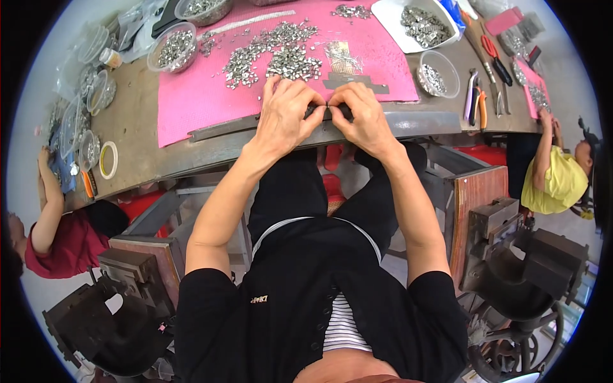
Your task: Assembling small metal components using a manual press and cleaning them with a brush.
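Observation:
At the near edge of the workbench, my left hand (288, 113) and my right hand (361, 119) almost meet, thumbs and fingers pinched together. A small dark piece shows beneath each hand's fingers, and what it is I cannot make out. Just beyond my fingers, a pink ribbed mat (191, 105) carries heaps of small shiny metal pieces (294, 62). Thin metal pins (345, 59) lie in a cluster to the right, beside flat grey metal strips (355, 83). A long dark metal bar (223, 128) runs along the mat's near edge, under my wrists.
Clear plastic tubs of metal parts (172, 48) stand left, with a white tray (378, 9) and a small tub (438, 75) right. Pliers (473, 99) and red-handled cutters (496, 60) lie further right. A tape roll (108, 159) lies left. Co-workers sit at both sides.

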Tool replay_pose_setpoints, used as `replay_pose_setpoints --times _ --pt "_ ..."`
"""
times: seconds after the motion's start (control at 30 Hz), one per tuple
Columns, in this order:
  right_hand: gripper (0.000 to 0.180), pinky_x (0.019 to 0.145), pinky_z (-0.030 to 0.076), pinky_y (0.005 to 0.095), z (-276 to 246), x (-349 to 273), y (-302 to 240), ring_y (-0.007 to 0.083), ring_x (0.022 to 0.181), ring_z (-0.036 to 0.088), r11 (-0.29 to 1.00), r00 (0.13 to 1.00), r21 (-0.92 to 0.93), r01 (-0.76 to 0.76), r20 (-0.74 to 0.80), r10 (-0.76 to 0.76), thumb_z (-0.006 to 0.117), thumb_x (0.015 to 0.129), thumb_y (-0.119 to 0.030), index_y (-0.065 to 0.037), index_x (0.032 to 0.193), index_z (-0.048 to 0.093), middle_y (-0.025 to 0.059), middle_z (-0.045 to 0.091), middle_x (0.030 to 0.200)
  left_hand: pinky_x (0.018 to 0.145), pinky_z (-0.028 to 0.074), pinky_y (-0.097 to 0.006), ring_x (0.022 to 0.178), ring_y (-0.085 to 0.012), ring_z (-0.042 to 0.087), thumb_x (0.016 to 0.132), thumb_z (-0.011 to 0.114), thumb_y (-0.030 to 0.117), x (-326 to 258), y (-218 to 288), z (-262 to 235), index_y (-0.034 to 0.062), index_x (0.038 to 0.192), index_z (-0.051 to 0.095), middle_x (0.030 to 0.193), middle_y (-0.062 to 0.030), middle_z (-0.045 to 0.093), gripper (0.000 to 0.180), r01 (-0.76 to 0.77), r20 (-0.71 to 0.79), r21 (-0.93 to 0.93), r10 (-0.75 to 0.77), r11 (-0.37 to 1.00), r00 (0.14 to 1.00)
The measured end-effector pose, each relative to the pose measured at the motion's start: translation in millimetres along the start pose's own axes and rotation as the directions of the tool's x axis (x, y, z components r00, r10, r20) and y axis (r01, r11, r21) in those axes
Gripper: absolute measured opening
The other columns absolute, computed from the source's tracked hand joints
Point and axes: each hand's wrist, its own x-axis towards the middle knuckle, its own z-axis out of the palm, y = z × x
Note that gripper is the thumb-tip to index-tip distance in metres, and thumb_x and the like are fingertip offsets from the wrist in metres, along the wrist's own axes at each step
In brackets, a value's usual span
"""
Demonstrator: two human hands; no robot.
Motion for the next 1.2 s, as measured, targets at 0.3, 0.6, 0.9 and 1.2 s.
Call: replay_pose_setpoints --times 0.3,0.6,0.9,1.2 --pt "0.015 0.079 0.051 0.0366 -7 -5 8 0.0273 0.091 0.065 1.000 1.000 0.015 0.013 -0.009 -0.013 0.071 0.081 0.001 -0.003 0.095 0.067 0.0101 0.068 0.098 0.108 0.034 -0.056 0.092 -0.0252 0.061 0.082 0.075 0.012 -6 2 -3 0.0096 0.090 0.070 0.086 -0.0045 0.062 0.010 0.005 0.005 0.018 -0.005 1.000 1.000" --pt "0.007 0.074 0.050 0.0433 -36 -21 64 0.0332 0.081 0.062 0.901 0.913 -0.255 -0.350 -0.308 0.268 0.072 0.085 -0.006 -0.004 0.091 0.069 0.0123 0.061 0.085 0.110 0.030 -0.056 0.089 -0.0232 0.062 0.086 0.074 0.015 -5 12 10 0.0085 0.095 0.070 0.086 -0.0036 0.066 0.012 0.090 -0.116 -0.034 -0.094 0.995 0.989" --pt "0.009 0.078 0.047 0.0436 -39 -18 58 0.0322 0.086 0.060 0.899 0.958 -0.351 -0.263 -0.208 0.199 0.072 0.081 -0.008 -0.004 0.087 0.066 0.0116 0.060 0.087 0.109 0.032 -0.054 0.094 -0.0242 0.062 0.085 0.076 0.017 -11 13 10 0.0101 0.100 0.070 0.093 -0.0034 0.067 0.018 0.090 -0.228 -0.041 -0.097 0.995 0.969" --pt "0.012 0.079 0.046 0.0417 -23 -1 17 0.0313 0.087 0.060 0.997 0.998 -0.058 -0.046 -0.041 0.044 0.068 0.080 0.000 -0.002 0.089 0.061 0.0119 0.059 0.089 0.098 0.031 -0.044 0.107 -0.0252 0.053 0.080 0.080 0.035 -61 -1 -36 0.0120 0.114 0.068 0.111 -0.0052 0.061 0.042 0.227 -0.225 0.196 -0.182 0.954 0.957"
